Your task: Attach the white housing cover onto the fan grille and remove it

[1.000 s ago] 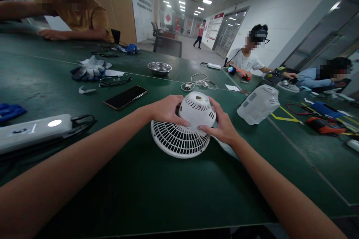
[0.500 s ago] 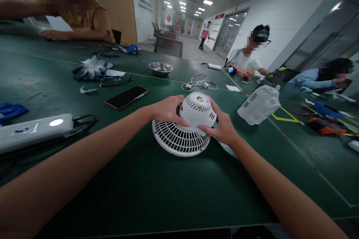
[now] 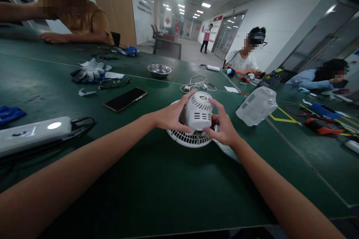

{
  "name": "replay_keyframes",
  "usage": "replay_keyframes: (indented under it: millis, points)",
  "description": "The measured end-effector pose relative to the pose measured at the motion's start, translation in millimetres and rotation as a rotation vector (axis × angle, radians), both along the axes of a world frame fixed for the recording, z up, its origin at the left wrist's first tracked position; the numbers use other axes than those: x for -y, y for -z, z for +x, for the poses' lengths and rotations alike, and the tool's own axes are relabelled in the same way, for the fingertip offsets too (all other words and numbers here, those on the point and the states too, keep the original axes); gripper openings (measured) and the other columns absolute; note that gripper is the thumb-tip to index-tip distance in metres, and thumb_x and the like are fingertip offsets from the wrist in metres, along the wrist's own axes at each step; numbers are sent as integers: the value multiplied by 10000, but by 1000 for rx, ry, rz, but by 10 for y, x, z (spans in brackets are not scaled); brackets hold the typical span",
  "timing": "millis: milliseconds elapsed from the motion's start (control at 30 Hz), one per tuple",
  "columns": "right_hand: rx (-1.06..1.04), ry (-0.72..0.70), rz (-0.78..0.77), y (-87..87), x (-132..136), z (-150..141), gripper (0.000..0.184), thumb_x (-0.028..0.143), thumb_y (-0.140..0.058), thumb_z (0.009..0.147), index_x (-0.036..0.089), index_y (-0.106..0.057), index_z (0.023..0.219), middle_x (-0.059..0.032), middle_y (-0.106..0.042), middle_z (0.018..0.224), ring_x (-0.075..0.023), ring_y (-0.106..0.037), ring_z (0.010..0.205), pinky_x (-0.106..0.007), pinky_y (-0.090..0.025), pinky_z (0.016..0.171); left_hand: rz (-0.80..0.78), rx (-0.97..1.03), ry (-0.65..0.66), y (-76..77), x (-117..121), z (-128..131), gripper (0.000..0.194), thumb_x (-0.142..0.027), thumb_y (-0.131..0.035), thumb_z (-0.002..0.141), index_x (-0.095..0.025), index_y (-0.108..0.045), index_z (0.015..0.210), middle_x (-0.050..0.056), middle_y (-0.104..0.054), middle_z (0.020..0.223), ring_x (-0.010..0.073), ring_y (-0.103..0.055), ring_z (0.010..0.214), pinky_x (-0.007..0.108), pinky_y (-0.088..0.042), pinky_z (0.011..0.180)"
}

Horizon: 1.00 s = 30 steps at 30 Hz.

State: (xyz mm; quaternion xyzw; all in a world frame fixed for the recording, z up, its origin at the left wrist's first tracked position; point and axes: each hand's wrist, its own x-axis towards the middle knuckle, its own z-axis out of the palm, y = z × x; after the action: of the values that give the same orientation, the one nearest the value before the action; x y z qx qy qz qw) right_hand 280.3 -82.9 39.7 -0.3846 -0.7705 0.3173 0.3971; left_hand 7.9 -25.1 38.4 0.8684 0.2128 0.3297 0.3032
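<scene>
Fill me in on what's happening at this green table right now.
A person seated at the green table grips a white fan motor housing with both hands: the left hand on its left side, the right hand on its right. The housing sits on a round white fan grille lying on the table. Another white fan part and a phone lie nearby. Other people sit further along.

White fan motor housing point(image 3: 198, 113): domed, slotted vents, round hole on top, upright, gripped on both sides. Below it, white round fan grille point(image 3: 188, 139), ribbed, lying flat on the green table, partly hidden by the housing.
</scene>
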Motion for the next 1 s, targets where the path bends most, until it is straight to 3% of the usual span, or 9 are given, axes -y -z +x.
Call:
replay_keyframes:
  millis: [133,233,433,833,1000]
  points:
    - [14,-43,-8,-14,-8,-9,997,291,-820,770,356,-314,1627,2,-739,833,-214,-681,613,-365,-610,503,109,-13,-56,42,22,47,1352,-494,-911,676,-313,-38,1693,216,-334,1695,483,-505,1430,630,-424,1157]
    - [27,-54,-10,-31,-9,-31,998,249,-796,771,358,-299,1630,6,-741,848,-198,-673,605,-338,-593,490,170,-10,-94,31,64,67,1262,-485,-893,679,-304,-129,1666,208,-401,1643,463,-573,1346,587,-484,1100]
    - [-96,-30,-122,-68,10,-80,1002,176,-861,661,351,-451,1558,31,-719,795,-182,-648,582,-338,-602,496,181,-25,-163,45,108,83,1175,-452,-870,674,-289,-182,1612,195,-530,1500,413,-653,1205,544,-516,1038]
    - [-58,-21,-135,-84,25,-73,961,183,-833,693,340,-431,1552,38,-706,809,-190,-680,636,-358,-636,577,171,-40,-134,30,86,67,1137,-480,-860,698,-267,-198,1597,199,-571,1437,389,-670,1137,528,-533,983]
    - [-63,-26,-141,-85,33,-84,933,223,-839,678,341,-445,1516,3,-723,906,-199,-692,669,-372,-644,575,178,-7,-81,38,34,32,1159,-489,-879,696,-285,-200,1612,200,-534,1512,420,-640,1221,547,-521,1036]
